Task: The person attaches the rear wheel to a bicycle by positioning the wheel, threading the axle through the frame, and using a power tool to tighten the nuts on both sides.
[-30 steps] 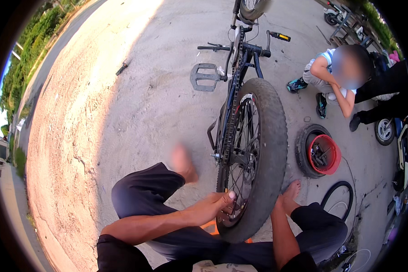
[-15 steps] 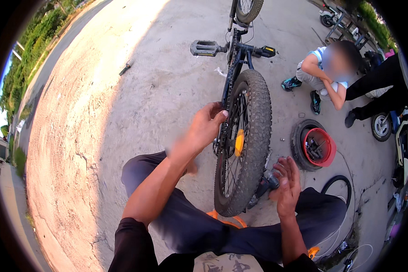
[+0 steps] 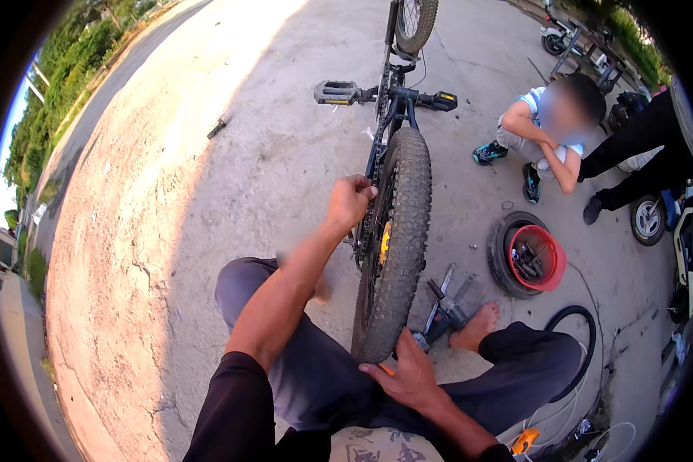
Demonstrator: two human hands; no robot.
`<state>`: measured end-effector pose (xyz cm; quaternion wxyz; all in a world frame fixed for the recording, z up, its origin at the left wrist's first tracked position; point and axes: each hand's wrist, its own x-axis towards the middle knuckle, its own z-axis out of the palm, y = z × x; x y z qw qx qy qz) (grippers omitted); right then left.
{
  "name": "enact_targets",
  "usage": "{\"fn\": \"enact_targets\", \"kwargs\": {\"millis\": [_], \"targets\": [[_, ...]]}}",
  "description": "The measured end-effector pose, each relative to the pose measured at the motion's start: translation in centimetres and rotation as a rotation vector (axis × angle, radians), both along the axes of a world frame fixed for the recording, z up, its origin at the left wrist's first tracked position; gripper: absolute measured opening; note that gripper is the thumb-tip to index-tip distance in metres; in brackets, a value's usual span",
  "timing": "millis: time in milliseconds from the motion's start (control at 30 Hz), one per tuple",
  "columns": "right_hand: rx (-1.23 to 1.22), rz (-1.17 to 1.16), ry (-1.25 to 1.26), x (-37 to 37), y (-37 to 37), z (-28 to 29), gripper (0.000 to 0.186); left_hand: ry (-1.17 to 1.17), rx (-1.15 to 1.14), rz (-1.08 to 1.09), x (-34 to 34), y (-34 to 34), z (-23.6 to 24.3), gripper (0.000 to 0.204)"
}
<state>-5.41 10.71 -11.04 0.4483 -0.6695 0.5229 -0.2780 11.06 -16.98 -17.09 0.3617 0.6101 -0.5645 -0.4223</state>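
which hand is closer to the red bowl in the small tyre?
Right. The right hand rests low on the bike's rear tyre, left of and below the red bowl; left hand is beyond the wheel.
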Motion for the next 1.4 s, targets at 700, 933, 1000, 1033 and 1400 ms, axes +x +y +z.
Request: {"fn": "enact_targets", "kwargs": {"millis": [700, 933, 1000, 1033, 1400], "targets": [[-0.235, -0.37, -0.327, -0.2, -2.8, 2.1, 0.09, -0.208, 0.159, -0.119, 4.3, 9.9, -2.5, 0.034], [-0.195, -0.243, -0.148, -0.1, -1.9, 1.9, 0.081, 0.07, 0.265, -0.109, 3.8, 11.7, -5.3, 0.028], [-0.172, -0.38, -0.378, 0.3, -4.1, 3.7, 0.077, 0.137, 0.315, -0.104, 3.3, 11.5, -4.5, 0.024], [-0.169, -0.375, -0.389, 0.5, -5.9, 4.5, 0.077, 0.127, 0.314, -0.097, 3.9, 11.6, -4.9, 0.024], [-0.341, -0.279, -0.157, -0.1, -2.7, 3.5, 0.085, -0.543, -0.188, -0.11, 2.1, 9.5, 3.8, 0.028]]}}
